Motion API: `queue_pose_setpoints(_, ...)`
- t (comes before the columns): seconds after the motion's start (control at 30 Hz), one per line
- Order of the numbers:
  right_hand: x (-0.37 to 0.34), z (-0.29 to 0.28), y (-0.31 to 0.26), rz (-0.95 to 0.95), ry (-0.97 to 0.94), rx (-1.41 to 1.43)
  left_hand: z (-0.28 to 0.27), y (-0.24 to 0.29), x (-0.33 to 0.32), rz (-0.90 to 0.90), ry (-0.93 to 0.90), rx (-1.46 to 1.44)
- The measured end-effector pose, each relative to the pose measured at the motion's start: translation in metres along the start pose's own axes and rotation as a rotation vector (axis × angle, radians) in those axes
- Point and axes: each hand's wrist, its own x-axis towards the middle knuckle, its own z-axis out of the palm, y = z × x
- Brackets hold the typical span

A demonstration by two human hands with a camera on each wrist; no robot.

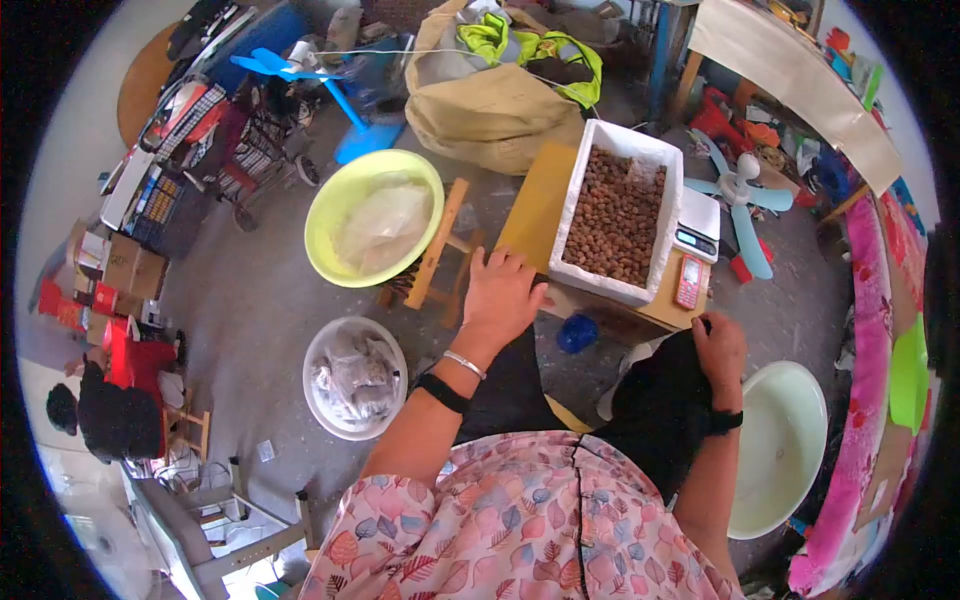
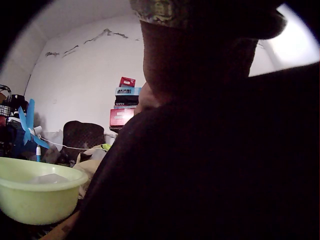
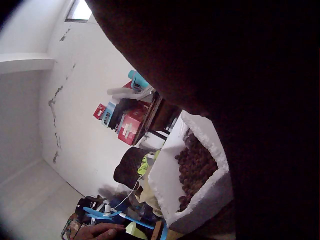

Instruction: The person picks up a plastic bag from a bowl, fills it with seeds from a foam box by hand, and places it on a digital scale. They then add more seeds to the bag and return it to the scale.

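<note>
In the head view, the left hand (image 1: 503, 298) rests on the black-clothed left knee, palm down with fingers spread, near the yellow table (image 1: 538, 205). The right hand (image 1: 720, 352) lies over the other knee in black cloth (image 1: 655, 400), fingers loosely bent. A white foam box (image 1: 668, 235) full of small brown round items (image 1: 612, 215) stands on the table, beside a scale (image 1: 697, 225) and a red phone (image 1: 689, 282); neither hand touches them. Dark shapes cover much of both wrist views; the box (image 3: 167, 182) shows in the right one.
A yellow-green basin (image 1: 322, 225) with a clear bag stands at the left by a wooden stool (image 1: 437, 245). Below it is a white tub (image 1: 312, 400) of plastic bags. A pale basin (image 1: 780, 450) sits at the right. Beyond are fans, a large sack (image 1: 490, 115) and a seated person (image 1: 120, 410).
</note>
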Motion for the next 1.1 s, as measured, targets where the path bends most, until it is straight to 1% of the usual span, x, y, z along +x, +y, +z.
queue_pose_setpoints(0.07, 0.000, 0.003, 0.003, -0.019, 0.022, -0.019, -0.002, 0.001, 0.000, -0.004, -0.011, 0.003)
queue_pose_setpoints(0.2, -0.001, 0.003, 0.002, 0.012, 0.012, -0.002, 0.000, 0.001, 0.002, -0.011, -0.039, 0.028)
queue_pose_setpoints(0.43, -0.002, 0.002, 0.002, -0.019, 0.031, 0.026, 0.002, 0.002, 0.001, 0.004, 0.004, 0.021)
queue_pose_setpoints(0.57, -0.002, 0.003, 0.005, -0.042, 0.036, 0.049, 0.000, 0.004, 0.001, -0.002, -0.008, 0.011)
queue_pose_setpoints(0.67, -0.002, 0.003, 0.005, -0.022, 0.036, 0.031, 0.002, 0.004, 0.001, 0.000, 0.013, 0.006)
queue_pose_setpoints(0.77, -0.003, 0.003, 0.006, -0.066, 0.060, 0.054, 0.004, 0.003, 0.000, 0.007, 0.031, 0.005)
queue_pose_setpoints(0.93, -0.003, 0.006, 0.008, -0.040, 0.054, 0.038, 0.006, 0.002, 0.001, 0.009, 0.016, 0.005)
queue_pose_setpoints(1.07, -0.003, 0.005, 0.007, -0.029, 0.059, 0.046, 0.007, 0.001, 0.000, 0.039, 0.089, 0.010)
queue_pose_setpoints(1.1, -0.002, 0.004, 0.006, -0.017, 0.035, 0.042, 0.006, 0.002, 0.000, 0.040, 0.096, 0.009)
